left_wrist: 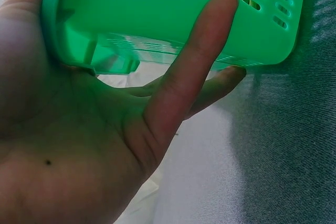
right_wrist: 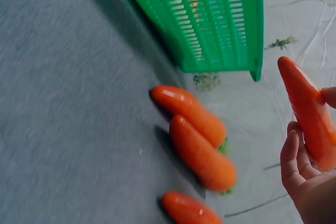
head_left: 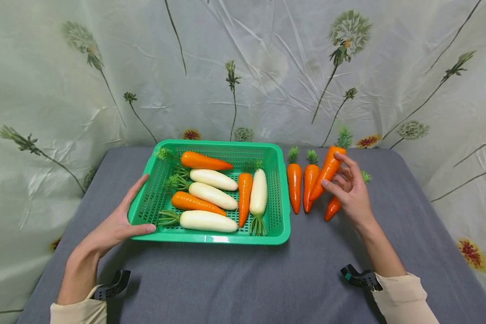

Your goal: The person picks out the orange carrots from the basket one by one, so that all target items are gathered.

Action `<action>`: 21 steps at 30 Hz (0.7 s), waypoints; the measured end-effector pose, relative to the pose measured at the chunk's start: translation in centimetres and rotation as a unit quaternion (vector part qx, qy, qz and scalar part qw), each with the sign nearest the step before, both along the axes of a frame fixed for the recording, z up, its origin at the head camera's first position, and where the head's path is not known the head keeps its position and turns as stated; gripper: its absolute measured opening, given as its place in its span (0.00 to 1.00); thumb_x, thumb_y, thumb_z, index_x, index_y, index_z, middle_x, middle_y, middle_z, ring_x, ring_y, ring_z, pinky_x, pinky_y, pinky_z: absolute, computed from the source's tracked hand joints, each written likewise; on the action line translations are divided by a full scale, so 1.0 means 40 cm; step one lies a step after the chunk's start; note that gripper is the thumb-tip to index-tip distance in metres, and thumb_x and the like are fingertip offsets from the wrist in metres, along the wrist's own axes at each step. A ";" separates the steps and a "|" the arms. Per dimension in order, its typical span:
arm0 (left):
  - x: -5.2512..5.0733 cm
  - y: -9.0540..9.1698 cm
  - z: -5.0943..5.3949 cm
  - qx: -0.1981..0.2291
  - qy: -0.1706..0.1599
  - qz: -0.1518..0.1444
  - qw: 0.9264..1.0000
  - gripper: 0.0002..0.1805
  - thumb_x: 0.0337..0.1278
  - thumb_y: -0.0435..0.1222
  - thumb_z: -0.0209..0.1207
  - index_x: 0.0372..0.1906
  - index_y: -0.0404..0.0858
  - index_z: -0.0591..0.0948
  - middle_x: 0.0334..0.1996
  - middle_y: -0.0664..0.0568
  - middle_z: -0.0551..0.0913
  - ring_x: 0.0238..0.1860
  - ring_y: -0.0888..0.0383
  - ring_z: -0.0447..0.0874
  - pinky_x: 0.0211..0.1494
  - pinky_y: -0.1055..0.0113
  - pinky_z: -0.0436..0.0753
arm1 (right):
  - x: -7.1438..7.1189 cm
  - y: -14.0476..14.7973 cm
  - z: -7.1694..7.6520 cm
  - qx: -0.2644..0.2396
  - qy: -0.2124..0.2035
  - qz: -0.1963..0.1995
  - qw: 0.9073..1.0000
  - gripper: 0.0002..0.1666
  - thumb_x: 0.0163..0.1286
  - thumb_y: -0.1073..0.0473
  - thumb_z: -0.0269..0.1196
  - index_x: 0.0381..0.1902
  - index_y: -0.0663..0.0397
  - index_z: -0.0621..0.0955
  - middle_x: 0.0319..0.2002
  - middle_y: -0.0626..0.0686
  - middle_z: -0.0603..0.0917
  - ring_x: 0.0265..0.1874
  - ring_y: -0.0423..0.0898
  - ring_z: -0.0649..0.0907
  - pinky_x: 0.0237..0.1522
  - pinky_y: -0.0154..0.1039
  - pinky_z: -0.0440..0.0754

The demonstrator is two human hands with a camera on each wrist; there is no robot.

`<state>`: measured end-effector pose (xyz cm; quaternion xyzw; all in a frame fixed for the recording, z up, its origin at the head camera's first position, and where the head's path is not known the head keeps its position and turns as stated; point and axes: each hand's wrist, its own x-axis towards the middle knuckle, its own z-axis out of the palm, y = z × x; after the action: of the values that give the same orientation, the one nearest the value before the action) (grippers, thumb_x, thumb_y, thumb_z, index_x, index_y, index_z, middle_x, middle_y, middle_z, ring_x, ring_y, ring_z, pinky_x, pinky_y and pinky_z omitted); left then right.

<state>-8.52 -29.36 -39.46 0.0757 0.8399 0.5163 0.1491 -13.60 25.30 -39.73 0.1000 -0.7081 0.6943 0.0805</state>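
Currently, the left hand (head_left: 115,225) lies spread against one end of the basket (head_left: 251,239); the right hand (head_left: 354,193) pinches one carrot (head_left: 327,174) above the desk (head_left: 227,283). Three carrots (head_left: 294,184) lie beside the basket, which contains three more and four radishes (head_left: 208,221).

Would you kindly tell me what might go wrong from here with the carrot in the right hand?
The held carrot looks glossy, so it might slip from the right hand. In the head view, its tip overlaps one of the loose carrots, so a low move could nudge or roll them. If it goes into the green basket, it may bump the white radishes lying close together there.
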 end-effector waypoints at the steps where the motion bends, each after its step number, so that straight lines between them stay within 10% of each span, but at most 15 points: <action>1: 0.000 0.000 0.000 -0.002 0.000 0.001 1.000 0.66 0.58 0.32 0.70 0.83 0.71 0.37 0.84 0.39 0.38 0.61 0.59 0.65 0.53 0.77 0.70 | 0.002 0.006 -0.002 0.004 -0.002 -0.002 1.000 0.42 0.71 0.76 0.61 0.78 0.48 0.66 0.59 0.52 0.72 0.46 0.35 0.85 0.45 0.26 0.82; 21: 0.000 0.001 -0.002 -0.005 -0.001 0.002 1.000 0.66 0.58 0.32 0.70 0.83 0.71 0.37 0.83 0.39 0.39 0.61 0.57 0.65 0.53 0.75 0.70 | 0.042 0.136 -0.058 -0.016 -0.020 -0.038 0.999 0.41 0.68 0.81 0.60 0.76 0.50 0.69 0.50 0.50 0.74 0.37 0.34 0.85 0.41 0.24 0.83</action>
<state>-8.52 -29.32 -39.52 0.0723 0.8424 0.5127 0.1493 -11.91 30.73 -42.05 0.0576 -0.7015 0.7041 0.0945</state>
